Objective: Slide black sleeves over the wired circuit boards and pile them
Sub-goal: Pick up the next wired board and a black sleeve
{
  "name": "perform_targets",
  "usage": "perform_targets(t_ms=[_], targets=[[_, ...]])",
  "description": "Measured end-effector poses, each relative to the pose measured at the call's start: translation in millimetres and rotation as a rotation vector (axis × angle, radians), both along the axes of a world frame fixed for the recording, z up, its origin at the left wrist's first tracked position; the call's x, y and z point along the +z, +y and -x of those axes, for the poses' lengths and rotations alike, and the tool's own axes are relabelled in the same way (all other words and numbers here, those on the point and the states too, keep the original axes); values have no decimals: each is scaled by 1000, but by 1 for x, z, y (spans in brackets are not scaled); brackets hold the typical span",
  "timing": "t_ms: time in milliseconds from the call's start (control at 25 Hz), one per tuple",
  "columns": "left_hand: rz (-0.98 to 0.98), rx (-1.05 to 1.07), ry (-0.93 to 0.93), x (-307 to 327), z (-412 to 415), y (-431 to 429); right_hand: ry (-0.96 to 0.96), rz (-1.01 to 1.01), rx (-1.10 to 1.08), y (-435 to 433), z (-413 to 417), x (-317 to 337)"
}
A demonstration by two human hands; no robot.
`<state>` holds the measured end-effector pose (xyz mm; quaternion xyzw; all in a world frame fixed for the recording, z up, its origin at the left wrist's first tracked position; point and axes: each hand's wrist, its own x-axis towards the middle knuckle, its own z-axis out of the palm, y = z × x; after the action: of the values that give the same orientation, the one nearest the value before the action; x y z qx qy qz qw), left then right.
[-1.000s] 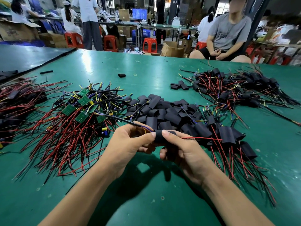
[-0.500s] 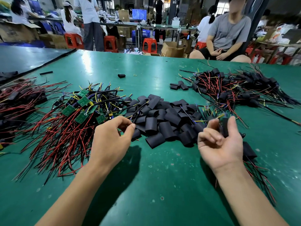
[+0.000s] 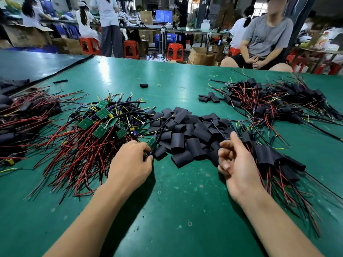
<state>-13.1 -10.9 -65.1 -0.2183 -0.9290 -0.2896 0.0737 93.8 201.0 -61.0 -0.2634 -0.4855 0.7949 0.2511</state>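
Pinching a circuit board [image 3: 151, 142] by its wires between thumb and fingertips, our left hand [image 3: 130, 164] sits low over the green bench [image 3: 176, 210], the small green board poking up just beyond the fingers. Our right hand [image 3: 236, 164] hovers with its fingers loosely curled, thumb raised, holding nothing. Between and just beyond both sets of fingers lies the heap of loose black sleeves [image 3: 185, 134]. Left of our left fingers spreads the tangle of bare wired boards [image 3: 100, 123]; right of our right fingers lies the pile of sleeved boards [image 3: 267, 156].
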Motion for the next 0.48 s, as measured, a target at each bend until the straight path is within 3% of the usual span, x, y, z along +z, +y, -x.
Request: perform_targets(t_ms=[200, 320, 480], targets=[[-374, 64, -88, 8, -2, 5, -78, -451, 115, -14, 1, -10], [-811, 43, -441, 17, -2, 8, -107, -641, 157, -16, 0, -14], [-1344, -87, -833, 33, -5, 13, -102, -695, 212, -18, -4, -13]])
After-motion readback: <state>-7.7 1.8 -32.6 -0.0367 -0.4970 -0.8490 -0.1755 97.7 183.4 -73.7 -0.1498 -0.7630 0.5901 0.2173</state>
